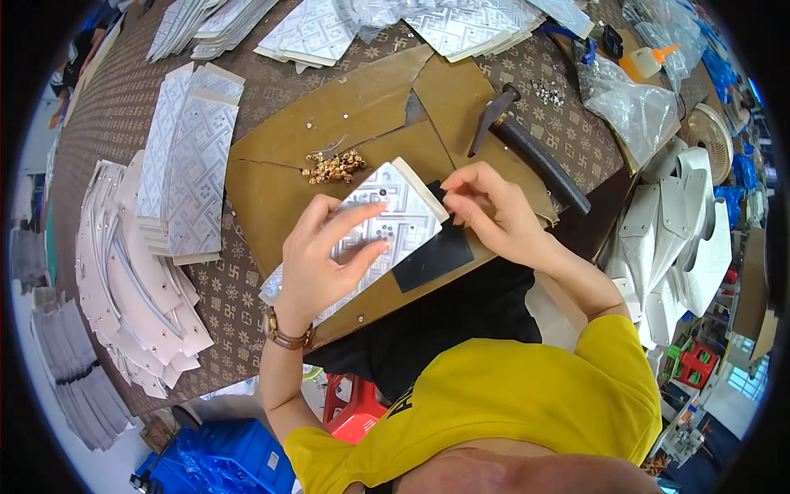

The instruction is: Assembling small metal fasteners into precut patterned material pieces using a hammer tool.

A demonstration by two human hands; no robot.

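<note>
Silver-patterned panel (403,221) with a pale edge strip sits slantwise over the brown board (362,103) in front of the person, one end toward the right hand (502,221) and the other reaching under the left wrist. The left hand (317,251) grasps it, fingers spread across its upper face, near a small dark dot. The right hand is at the panel's pale edge, thumb and fingertips brought close together; whether they pinch anything small, I cannot tell. A black pad (436,265) lies on the board, partly below the panel. Beyond the left hand, a little heap of gold studs (333,167) rests on the board, and to the right a hammer (539,156) with a dark handle lies slanting across the board's edge. All this is on a counter (271,95) with a brown patterned cover. To the left stands a stack of similar panels (202,165), with fanned pale pink pieces (140,288) nearer the person. More panel stacks (473,29) line the far side. At far right are an orange bottle (642,64), a clear plastic bag (629,107) and, nearer, a pile of white pieces (666,230). Below the counter, a red stool (360,409) and a blue bin (239,453) show.
</note>
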